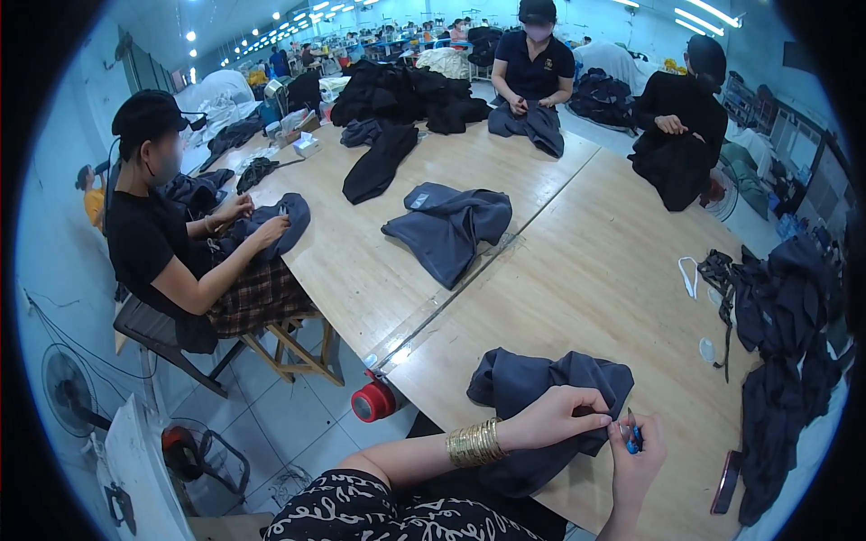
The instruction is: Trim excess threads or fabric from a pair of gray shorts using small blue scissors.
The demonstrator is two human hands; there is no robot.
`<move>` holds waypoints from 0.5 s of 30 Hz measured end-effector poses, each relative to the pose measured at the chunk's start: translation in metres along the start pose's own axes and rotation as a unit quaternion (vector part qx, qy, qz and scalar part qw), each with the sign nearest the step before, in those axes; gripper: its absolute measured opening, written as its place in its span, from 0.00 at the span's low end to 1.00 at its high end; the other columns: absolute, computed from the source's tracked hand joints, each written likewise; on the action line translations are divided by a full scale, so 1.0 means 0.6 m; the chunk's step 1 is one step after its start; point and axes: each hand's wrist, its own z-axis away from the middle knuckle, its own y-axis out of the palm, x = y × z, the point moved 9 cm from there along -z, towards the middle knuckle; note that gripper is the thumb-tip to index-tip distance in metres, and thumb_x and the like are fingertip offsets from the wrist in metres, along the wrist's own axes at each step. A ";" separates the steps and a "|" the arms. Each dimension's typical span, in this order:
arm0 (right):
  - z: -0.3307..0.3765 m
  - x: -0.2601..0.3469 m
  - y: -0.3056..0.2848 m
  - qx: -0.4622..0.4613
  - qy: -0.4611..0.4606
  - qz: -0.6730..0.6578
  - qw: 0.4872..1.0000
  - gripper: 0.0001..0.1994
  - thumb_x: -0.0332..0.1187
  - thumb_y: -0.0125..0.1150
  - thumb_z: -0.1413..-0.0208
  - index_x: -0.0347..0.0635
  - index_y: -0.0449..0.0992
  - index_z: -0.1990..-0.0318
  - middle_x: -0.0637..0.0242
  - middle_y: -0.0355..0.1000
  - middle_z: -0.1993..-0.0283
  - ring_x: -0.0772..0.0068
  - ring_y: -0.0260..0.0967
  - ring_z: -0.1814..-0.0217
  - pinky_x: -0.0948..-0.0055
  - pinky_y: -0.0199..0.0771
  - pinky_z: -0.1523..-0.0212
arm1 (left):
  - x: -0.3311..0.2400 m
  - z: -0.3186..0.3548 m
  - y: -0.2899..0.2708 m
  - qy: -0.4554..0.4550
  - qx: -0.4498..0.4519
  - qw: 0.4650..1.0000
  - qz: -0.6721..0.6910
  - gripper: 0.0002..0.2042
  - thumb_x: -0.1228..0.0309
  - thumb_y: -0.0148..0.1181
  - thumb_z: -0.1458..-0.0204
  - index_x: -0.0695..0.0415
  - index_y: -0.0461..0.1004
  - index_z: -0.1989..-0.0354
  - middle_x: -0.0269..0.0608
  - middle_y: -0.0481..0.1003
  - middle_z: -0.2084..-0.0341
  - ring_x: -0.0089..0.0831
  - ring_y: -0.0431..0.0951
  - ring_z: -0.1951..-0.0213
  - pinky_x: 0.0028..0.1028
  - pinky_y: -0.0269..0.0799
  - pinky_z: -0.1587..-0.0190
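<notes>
A dark grey garment (pixel 519 386) lies bunched on the near edge of the wooden table, partly hanging over it. My left hand (pixel 561 417), with gold bangles at the wrist, is closed in a pinch on the garment's right edge. Close beside those fingertips, my right hand (pixel 639 462) is closed around small blue-handled thread snips (pixel 634 438), blades pointing up. The fingertips of both hands almost meet at the cloth. What exactly lies between them is too small to make out.
Another grey garment (pixel 451 225) lies mid-table, with black garments (pixel 388 95) heaped beyond. Dark cloth (pixel 785 334) and a phone (pixel 725 482) lie at right. A red round object (pixel 373 401) sits at the table's left edge. Three co-workers handle garments around the table.
</notes>
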 end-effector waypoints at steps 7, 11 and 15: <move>0.002 0.014 0.003 0.010 -0.030 0.041 0.999 0.13 0.18 0.63 0.66 0.38 0.70 0.70 0.64 0.60 0.74 0.69 0.60 0.77 0.72 0.58 0.76 | -0.017 0.000 -0.006 0.019 -0.014 0.998 -0.066 0.08 0.69 0.59 0.48 0.62 0.74 0.66 0.36 0.76 0.77 0.18 0.71 0.76 0.19 0.65 0.72; 0.002 0.013 0.008 0.018 -0.033 0.038 0.999 0.14 0.17 0.62 0.68 0.38 0.69 0.70 0.63 0.60 0.73 0.66 0.61 0.77 0.71 0.59 0.76 | -0.022 0.000 -0.009 0.028 -0.020 0.995 -0.092 0.08 0.70 0.59 0.48 0.62 0.73 0.67 0.37 0.75 0.78 0.18 0.71 0.77 0.20 0.65 0.73; 0.004 0.011 0.013 0.030 -0.017 0.030 0.999 0.13 0.17 0.62 0.66 0.37 0.68 0.71 0.62 0.60 0.73 0.65 0.61 0.76 0.71 0.60 0.75 | -0.015 -0.003 -0.011 0.034 -0.034 0.997 -0.055 0.08 0.69 0.59 0.48 0.62 0.72 0.70 0.39 0.74 0.79 0.21 0.71 0.77 0.22 0.65 0.74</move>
